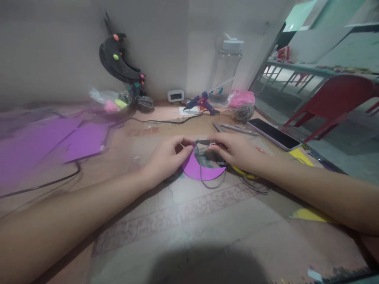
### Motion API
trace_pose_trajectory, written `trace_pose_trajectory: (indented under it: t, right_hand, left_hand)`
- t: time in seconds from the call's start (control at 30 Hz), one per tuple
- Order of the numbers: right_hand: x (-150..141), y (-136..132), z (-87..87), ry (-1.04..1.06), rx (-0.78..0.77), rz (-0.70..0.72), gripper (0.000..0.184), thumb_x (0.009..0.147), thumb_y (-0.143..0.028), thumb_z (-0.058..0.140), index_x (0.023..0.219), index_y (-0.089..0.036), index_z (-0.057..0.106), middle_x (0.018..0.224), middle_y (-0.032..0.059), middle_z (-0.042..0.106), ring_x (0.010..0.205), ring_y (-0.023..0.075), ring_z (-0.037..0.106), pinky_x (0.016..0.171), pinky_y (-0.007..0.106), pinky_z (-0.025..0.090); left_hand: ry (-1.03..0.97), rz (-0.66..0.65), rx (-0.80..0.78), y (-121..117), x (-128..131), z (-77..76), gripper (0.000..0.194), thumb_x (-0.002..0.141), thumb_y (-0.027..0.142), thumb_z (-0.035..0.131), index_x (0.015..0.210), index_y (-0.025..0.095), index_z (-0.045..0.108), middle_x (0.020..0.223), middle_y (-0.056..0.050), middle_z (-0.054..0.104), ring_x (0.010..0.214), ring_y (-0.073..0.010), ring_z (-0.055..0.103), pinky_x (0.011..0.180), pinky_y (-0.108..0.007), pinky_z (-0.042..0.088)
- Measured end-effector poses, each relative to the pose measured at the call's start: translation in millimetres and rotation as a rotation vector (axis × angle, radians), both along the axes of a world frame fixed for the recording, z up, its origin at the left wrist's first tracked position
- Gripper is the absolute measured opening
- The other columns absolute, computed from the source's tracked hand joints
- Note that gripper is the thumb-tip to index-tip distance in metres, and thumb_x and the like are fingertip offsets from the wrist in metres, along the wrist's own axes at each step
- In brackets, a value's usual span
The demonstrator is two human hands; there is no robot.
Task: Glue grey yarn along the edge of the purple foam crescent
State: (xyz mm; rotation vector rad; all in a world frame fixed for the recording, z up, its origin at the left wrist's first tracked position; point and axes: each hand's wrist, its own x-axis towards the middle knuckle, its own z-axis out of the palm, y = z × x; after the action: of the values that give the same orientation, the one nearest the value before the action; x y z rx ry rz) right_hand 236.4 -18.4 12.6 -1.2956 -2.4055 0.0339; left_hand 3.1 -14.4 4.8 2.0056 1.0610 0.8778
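A purple crescent-shaped piece of paper [204,172] is pinched at its upper left tip by my left hand [174,156], thumb against fingers. A thin grey cord [201,169] runs from that pinch, loops down over the crescent and curves back up to the right. My right hand [227,148] is closed around small scissors [203,142], whose dark blades point left at the cord near my left fingertips. Yellow, perhaps part of their handle, shows below the right hand. More loose cord [260,188] lies under the right forearm.
A blue glue gun [201,103] stands at the back near a clock [175,96] and a bottle [226,71]. A phone [274,134], pens [239,129] and a ball of grey cord [244,113] lie right. Purple sheets [85,140] lie left. A decorated black crescent [118,59] leans against the wall.
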Motion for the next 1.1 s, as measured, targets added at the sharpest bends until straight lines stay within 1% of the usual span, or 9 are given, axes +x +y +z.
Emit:
trace_pose_trajectory:
  t: [0.17,0.33,0.57,0.73,1.1]
  right_hand:
    - [-1.0,-0.5,0.9,0.012,-0.018,-0.008,0.031,0.095,-0.036,0.048,0.110,-0.017,0.067,0.089,0.0078,0.071,0.077,0.0197,0.062,0.065,0.028,0.038]
    - [-0.7,-0.2,-0.2,0.048,-0.012,-0.009,0.032,0.093,-0.037,0.052,0.111,-0.014,0.067,0.089,0.0082,0.071,0.077,0.0204,0.061,0.065,0.028,0.038]
    - [-1.3,-1.4,0.3,0.041,-0.004,0.004,0.033,0.093,-0.037,0.052,0.112,-0.014,0.067,0.087,0.0087,0.070,0.074,0.0194,0.061,0.065,0.028,0.038]
    - [-0.9,-0.1,-1.1,0.024,0.006,-0.001,0.033,0.093,-0.037,0.053,0.114,-0.015,0.067,0.089,0.0083,0.071,0.076,0.0194,0.061,0.066,0.028,0.038]
    - [-1.7,-0.2,-0.7,0.022,0.004,-0.008,0.032,0.092,-0.037,0.055,0.113,-0.016,0.068,0.084,0.0065,0.070,0.072,0.0179,0.059,0.064,0.027,0.037]
  left_hand:
    - [-0.020,0.020,-0.027,0.9,0.6,-0.5,0.021,0.089,0.031,0.056,0.100,0.018,0.067,0.086,-0.003,0.069,0.075,-0.0153,0.060,0.069,-0.028,0.046]
    - [-0.046,0.027,-0.049,2.3,1.2,-1.6,0.022,0.089,0.032,0.056,0.101,0.017,0.067,0.085,-0.003,0.069,0.073,-0.0147,0.059,0.067,-0.027,0.046]
    - [-0.036,0.025,-0.031,2.1,1.2,-1.9,0.021,0.089,0.032,0.055,0.100,0.019,0.067,0.086,-0.003,0.069,0.074,-0.0151,0.060,0.067,-0.028,0.046]
    - [-0.030,0.012,-0.008,2.3,0.8,-2.0,0.019,0.088,0.031,0.056,0.098,0.019,0.067,0.086,-0.003,0.070,0.076,-0.0156,0.061,0.068,-0.028,0.047]
    - [-0.016,0.002,0.001,3.2,-0.4,-4.3,0.021,0.089,0.031,0.054,0.100,0.019,0.067,0.089,-0.003,0.071,0.077,-0.0162,0.062,0.069,-0.028,0.048]
